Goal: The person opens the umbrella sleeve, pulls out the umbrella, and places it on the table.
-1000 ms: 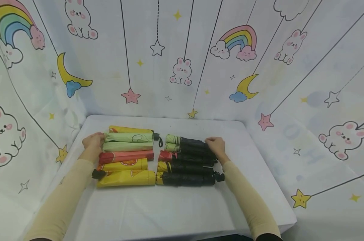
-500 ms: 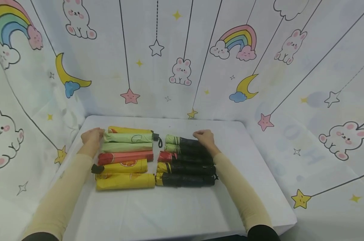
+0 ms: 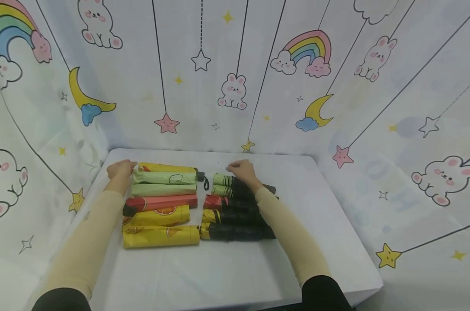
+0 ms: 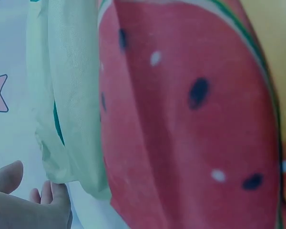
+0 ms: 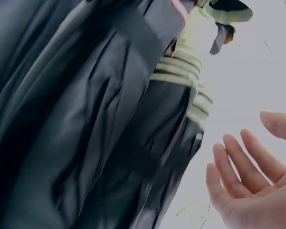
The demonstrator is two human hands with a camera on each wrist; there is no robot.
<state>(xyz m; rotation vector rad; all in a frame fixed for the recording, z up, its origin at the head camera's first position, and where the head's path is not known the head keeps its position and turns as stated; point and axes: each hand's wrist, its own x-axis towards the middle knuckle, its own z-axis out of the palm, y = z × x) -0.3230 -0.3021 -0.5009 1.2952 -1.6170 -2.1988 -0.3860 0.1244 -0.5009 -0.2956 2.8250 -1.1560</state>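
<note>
My left hand (image 3: 120, 171) is by the left end of a light green folded umbrella (image 3: 166, 177). In the left wrist view its thumb stands apart from the fingers, whose tips meet or nearly meet the end of a pale green sleeve (image 4: 78, 105). Over the back of the right row is my right hand (image 3: 242, 170), holding nothing. The right wrist view shows its fingers (image 5: 250, 167) loosely spread, apart from the black folded umbrellas (image 5: 148, 124). Green-tipped umbrellas (image 3: 222, 179) lie beneath that hand and wrist, partly hidden by them.
The left row also has a yellow sleeve (image 3: 166, 167) at the back, a red watermelon-print one (image 3: 168, 201) and yellow orange-print ones (image 3: 161, 237) in front. Black umbrellas with red (image 3: 213, 201) and yellow ends (image 3: 205, 231) fill the right row. All lie on a white table (image 3: 161, 276).
My right hand has moved left and back from the right ends of the black umbrellas to above their green ends. My left hand has shifted slightly toward the back.
</note>
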